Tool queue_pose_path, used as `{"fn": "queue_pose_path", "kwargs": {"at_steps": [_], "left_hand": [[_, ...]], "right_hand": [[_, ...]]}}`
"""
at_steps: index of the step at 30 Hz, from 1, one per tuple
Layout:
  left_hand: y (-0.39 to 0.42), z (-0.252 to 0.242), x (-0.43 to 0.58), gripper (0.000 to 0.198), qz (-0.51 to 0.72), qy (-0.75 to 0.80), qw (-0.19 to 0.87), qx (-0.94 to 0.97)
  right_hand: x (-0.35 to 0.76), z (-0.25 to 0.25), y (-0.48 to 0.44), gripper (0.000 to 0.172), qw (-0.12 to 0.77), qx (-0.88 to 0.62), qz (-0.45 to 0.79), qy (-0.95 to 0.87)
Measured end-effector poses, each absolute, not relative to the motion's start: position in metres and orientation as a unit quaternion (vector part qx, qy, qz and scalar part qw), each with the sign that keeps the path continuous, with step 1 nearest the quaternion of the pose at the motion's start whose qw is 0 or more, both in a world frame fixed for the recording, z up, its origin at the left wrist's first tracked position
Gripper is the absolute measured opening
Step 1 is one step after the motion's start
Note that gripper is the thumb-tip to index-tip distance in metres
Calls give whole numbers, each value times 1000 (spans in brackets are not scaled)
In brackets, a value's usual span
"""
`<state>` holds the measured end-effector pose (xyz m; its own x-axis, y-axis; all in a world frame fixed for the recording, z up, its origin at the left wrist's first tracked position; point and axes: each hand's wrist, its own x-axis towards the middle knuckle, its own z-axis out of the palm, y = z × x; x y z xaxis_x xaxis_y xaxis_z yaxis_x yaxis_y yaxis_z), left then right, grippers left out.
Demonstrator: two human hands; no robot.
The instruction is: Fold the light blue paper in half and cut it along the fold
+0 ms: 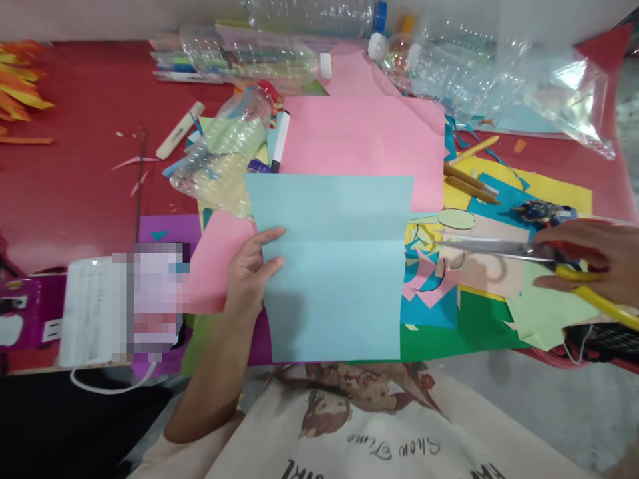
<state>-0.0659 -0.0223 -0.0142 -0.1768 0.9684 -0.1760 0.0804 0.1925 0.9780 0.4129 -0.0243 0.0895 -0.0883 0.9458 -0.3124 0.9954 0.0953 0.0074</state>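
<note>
My left hand (249, 266) pinches the left edge of a light blue sheet of paper (334, 266), held up in front of me; a horizontal fold crosses its middle. My right hand (594, 256) grips yellow-handled scissors (499, 249), whose closed blades point left toward the sheet's right edge without touching it. A pink sheet (364, 143) lies on the red table (70, 173) behind the blue one.
Several crushed clear plastic bottles (224, 150) lie along the back and left of the papers. Paper scraps in yellow, blue and green (474, 293) cover the right side. Pencils (469, 183), markers (279, 143) and a clear plastic bag (569, 93) lie around. A white device (90, 309) sits left.
</note>
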Motion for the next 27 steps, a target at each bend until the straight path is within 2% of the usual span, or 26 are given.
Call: {"fn": "queue_pose_path", "kwargs": {"at_steps": [5, 12, 18, 22, 27], "left_hand": [[-23, -16, -68, 35, 463, 606, 474, 440], [-23, -23, -68, 39, 498, 577, 456, 459], [-25, -21, -68, 38, 488, 582, 472, 448], [-26, -23, -68, 39, 487, 581, 471, 451], [-28, -24, -68, 37, 491, 573, 469, 459]], "right_hand": [[389, 74, -21, 56, 161, 628, -192, 737], [377, 69, -12, 62, 174, 594, -311, 722], [355, 65, -9, 55, 148, 577, -347, 724], [349, 64, -8, 56, 118, 558, -344, 746], [343, 65, -5, 57, 127, 551, -357, 743]]}}
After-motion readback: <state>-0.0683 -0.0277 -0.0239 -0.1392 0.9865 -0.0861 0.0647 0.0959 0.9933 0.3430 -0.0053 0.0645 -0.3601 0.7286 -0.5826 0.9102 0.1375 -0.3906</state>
